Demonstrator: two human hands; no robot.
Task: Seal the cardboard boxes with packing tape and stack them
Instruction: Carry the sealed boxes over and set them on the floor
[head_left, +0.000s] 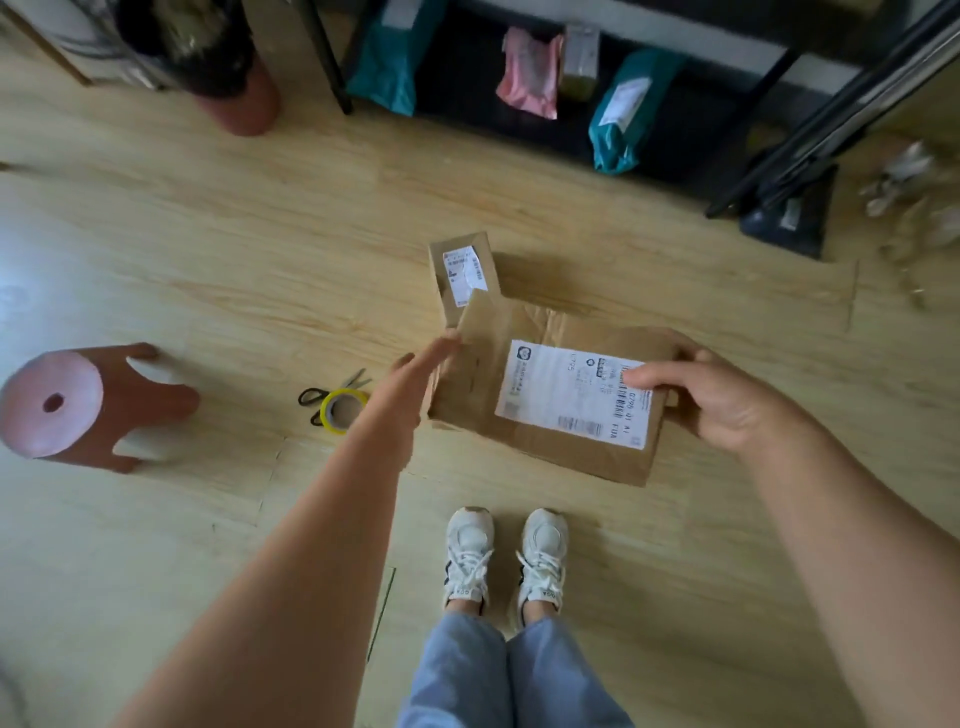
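Standing over a pale wood-grain floor (208, 234), the person has both bare hands on a large cardboard box (545, 452) directly ahead of their white shoes (467, 551). The right hand (727, 400) grips the box's right edge, thumb pressed on top of the white shipping label (566, 395) and fingers curled round the side. The left hand (421, 374) is extended with straight fingers, its tips touching a raised brown flap (480, 332) at the box's left end; it grasps nothing. Motion blur prevents confirming whether the box rests on the floor or is held just above it. A smaller cardboard box (462, 270), also labelled, sits just beyond the raised flap, partly overlapped by it. A yellow tape roll (340, 410) lies on the floor left of the large box, just beside the left forearm, overlapping black-handled scissors (311, 397). A reddish plastic stool (78, 405) lies tipped on its side at far left. Against the far wall, a low black shelf (571, 130) holds teal parcels (623, 114) and a pink parcel (527, 73).
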